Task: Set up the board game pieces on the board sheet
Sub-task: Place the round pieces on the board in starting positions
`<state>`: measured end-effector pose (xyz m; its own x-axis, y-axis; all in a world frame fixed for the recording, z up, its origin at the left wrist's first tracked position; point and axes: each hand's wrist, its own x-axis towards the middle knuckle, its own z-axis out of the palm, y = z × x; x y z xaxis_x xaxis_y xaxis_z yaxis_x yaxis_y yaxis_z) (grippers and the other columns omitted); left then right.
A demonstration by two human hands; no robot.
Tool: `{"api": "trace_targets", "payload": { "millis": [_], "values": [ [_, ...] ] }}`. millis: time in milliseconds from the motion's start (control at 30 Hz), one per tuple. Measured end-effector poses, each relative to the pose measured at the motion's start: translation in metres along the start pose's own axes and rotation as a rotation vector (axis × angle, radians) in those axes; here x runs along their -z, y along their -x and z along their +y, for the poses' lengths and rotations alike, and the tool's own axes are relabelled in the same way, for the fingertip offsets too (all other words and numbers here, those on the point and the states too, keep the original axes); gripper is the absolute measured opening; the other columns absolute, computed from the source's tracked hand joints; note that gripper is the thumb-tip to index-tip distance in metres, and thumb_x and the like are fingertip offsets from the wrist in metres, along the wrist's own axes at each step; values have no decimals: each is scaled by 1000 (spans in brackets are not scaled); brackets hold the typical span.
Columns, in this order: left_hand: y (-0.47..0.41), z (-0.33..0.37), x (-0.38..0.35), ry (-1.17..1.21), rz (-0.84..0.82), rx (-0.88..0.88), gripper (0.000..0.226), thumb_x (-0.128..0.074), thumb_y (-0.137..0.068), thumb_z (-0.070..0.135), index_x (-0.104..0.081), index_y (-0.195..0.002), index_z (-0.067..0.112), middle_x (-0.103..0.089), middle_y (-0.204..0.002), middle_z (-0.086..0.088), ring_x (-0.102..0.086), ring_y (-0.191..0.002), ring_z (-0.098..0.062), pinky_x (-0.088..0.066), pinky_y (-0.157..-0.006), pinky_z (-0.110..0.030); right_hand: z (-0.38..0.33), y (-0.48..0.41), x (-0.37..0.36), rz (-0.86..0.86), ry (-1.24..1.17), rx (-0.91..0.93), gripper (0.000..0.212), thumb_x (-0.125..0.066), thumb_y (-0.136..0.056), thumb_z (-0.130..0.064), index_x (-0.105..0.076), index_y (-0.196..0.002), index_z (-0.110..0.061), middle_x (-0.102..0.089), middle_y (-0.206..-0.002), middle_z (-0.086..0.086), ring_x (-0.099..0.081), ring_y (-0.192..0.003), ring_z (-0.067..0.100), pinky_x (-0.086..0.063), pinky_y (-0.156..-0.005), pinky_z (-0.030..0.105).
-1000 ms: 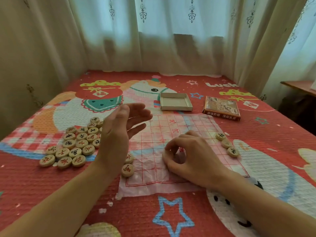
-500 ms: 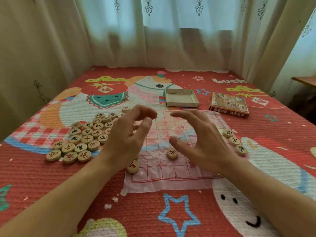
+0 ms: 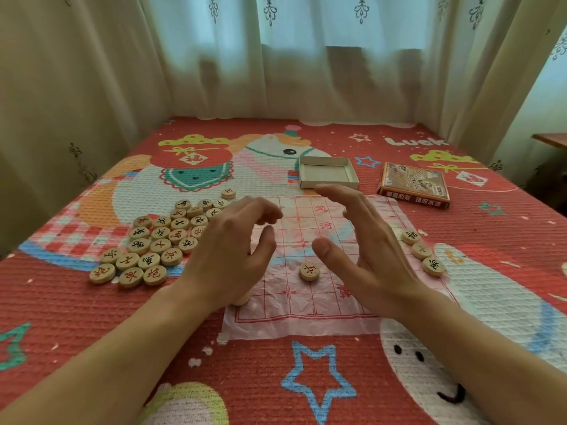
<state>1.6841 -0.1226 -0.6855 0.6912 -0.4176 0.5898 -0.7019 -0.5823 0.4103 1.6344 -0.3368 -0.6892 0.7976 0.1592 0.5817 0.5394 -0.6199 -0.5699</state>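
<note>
A thin plastic board sheet [image 3: 310, 305] with a red grid lies on the bed in front of me. One round wooden piece [image 3: 309, 270] with a red character sits on it, between my hands. My left hand [image 3: 230, 253] hovers over the sheet's left edge, fingers loosely curled, holding nothing. My right hand [image 3: 365, 246] hovers over the sheet's right half with straight, spread fingers. A pile of several wooden pieces [image 3: 162, 240] lies left of the sheet. Three more pieces [image 3: 422, 251] sit along its right edge. Another piece [image 3: 242, 299] peeks out under my left wrist.
An open cardboard box tray [image 3: 328, 172] lies beyond the sheet, and the printed box lid [image 3: 414, 185] lies to its right. The red patterned bedspread [image 3: 276, 378] covers the bed. Curtains close off the far side and left. A wooden table edge [image 3: 552, 139] shows at far right.
My right hand has let go of a piece on the sheet and lifted off with fingers spread. My left hand has shifted slightly toward the sheet. The view has tilted down a little.
</note>
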Motion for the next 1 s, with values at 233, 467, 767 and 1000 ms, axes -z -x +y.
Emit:
{"api": "trace_targets", "payload": {
  "millis": [233,467,767,1000],
  "values": [
    [-20,-37,41,-520,-107,448,21,-63,-89,46,-59,-99,28,-64,-97,1,-61,-92,-24,-55,-84,-46,3,-1,0,-25,46,6,57,-52,-94,-53,-48,-143,-26,-49,-142,-7,-47,-133,7,-39,-102,22],
    [-14,-46,42,-661,-314,519,21,-65,-90,47,-58,-96,29,-66,-95,0,-63,-89,-25,-57,-79,-40,4,0,0,-39,95,11,53,-50,-95,-57,-50,-140,-30,-50,-139,-10,-48,-128,8,-39,-98,22],
    [-54,-56,57,-519,-435,493,14,-74,-90,25,-63,-96,26,-66,-98,2,-63,-89,-19,-56,-79,-36,7,0,1,-25,129,19,51,-49,-96,-55,-54,-138,-28,-53,-135,-9,-48,-124,8,-39,-95,20],
    [-52,-64,43,-657,-468,376,11,-72,-89,16,-63,-94,19,-62,-85,1,-60,-79,-19,-47,-64,-31,10,-1,5,-18,144,30,38,-49,-97,-51,-64,-121,-25,-56,-122,-8,-50,-118,12,-42,-93,26]
  ]
}}
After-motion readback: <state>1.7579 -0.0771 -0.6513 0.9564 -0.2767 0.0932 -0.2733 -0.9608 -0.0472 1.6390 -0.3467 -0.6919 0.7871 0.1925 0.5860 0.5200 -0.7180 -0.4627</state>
